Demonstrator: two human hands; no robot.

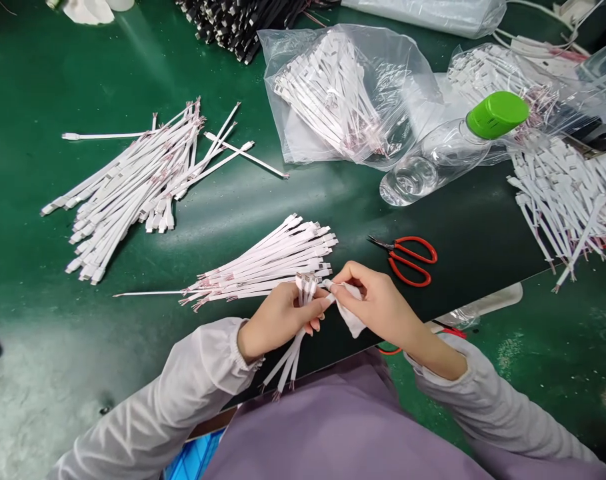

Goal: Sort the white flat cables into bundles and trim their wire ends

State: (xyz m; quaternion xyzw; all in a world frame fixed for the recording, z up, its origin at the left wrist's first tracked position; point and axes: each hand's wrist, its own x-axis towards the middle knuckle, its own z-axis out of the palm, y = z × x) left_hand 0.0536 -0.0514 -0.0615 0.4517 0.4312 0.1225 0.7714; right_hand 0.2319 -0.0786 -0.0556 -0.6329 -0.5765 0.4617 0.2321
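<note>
White cables, 2 hands grasping

Green tabletop [27, 267] bears a fanned pile of white cables [277, 257], just far and left of the hands. The left hand [277, 319] grips a small bunch of cables [307, 289], its long axis running near-left to far-right, connectors far, wires near. The right hand [380, 303], just right of it, pinches white cloth [353, 320], seemingly against 1 cable end.

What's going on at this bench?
A person's left hand grips a few white flat cables by their connector ends. The right hand holds a white cloth against one connector. More cables lie in piles on the green table, with red-handled scissors resting open nearby.
</note>
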